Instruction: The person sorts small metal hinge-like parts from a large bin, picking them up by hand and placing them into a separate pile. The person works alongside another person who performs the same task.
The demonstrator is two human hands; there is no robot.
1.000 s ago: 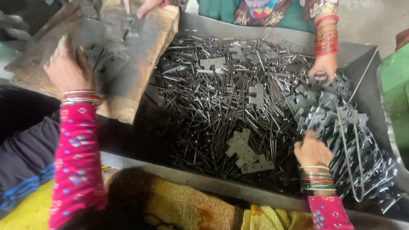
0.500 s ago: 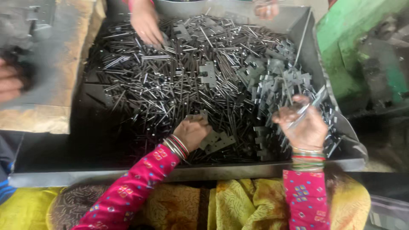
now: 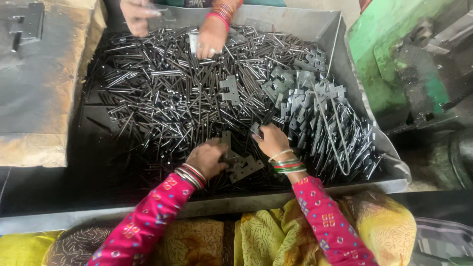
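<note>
My left hand curls over flat hinge plates at the tray's near edge; my right hand pinches another plate. Loose pins could prick my fingers or snag, I reckon.

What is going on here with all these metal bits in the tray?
A person in pink patterned sleeves has both hands down in a big grey metal tray heaped with thin dark metal pins and flat notched hinge plates. The left hand rests on loose plates near the tray's front edge; the right hand pinches a small plate between its fingertips. Across the tray, another person's hands are also in the pins. A worn wooden block sits to the left.
</note>
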